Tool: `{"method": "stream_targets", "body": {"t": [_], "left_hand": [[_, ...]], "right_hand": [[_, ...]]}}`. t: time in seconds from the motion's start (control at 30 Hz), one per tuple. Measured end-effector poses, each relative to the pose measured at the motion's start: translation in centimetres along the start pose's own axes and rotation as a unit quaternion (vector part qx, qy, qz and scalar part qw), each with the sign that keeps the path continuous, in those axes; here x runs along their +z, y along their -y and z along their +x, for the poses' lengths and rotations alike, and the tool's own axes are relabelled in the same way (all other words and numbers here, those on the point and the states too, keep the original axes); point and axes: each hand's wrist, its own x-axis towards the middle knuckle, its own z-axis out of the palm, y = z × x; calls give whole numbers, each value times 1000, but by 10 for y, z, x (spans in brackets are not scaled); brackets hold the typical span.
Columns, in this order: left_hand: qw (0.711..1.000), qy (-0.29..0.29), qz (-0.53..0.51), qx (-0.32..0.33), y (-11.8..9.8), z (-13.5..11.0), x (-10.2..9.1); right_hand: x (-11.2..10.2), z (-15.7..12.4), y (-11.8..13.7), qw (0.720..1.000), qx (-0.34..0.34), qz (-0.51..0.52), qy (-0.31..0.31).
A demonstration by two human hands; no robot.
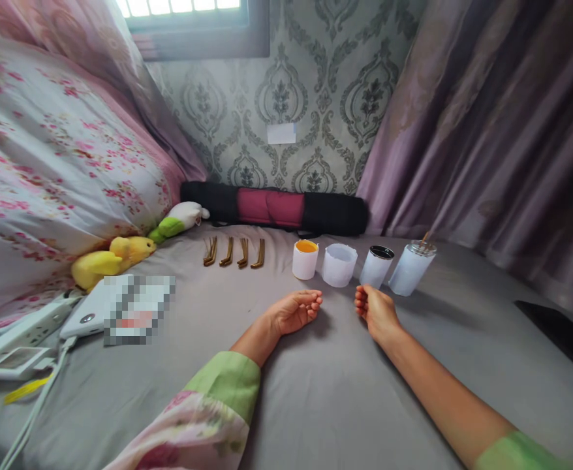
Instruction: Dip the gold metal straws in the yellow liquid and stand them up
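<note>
Centre frame, left hand [296,312] loosely curled, unclamped; right hand [378,313] folded, contents hidden; right of centre, cups [305,264] line up, likely for easy reach.

My left hand [296,313] and right hand [377,313] are bare. My left sleeve [193,427] is pale with pink blossoms and ends in a wide, plain light-green cuff [228,378]; my right sleeve [516,453] shows the same green.

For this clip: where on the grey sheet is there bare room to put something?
Grey sheet lies bare between left arm and right arm, and between right arm and flat black object. Another patch separates the brown bundles from the left hand. Crowded: the row of white containers, and around the power strip.
</note>
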Motion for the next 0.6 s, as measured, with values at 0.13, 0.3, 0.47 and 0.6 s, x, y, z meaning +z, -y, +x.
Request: {"method": "stream_targets", "body": {"t": [0.13,0.3,0.47,0.6], "left_hand": [[1000,-2,9,10,0,0,0],[999,-16,23,28,-1,-1,0],[997,-37,43,57,-4,-2,0],[992,-67,45,97,-9,-1,-4]], "right_hand": [[3,-3,-11,996,-72,-43,19],[1,-6,-16,992,-109,-62,33],[-2,-5,-22,986,-135,-84,52],[-4,-3,-25,983,-146,-89,63]]}}
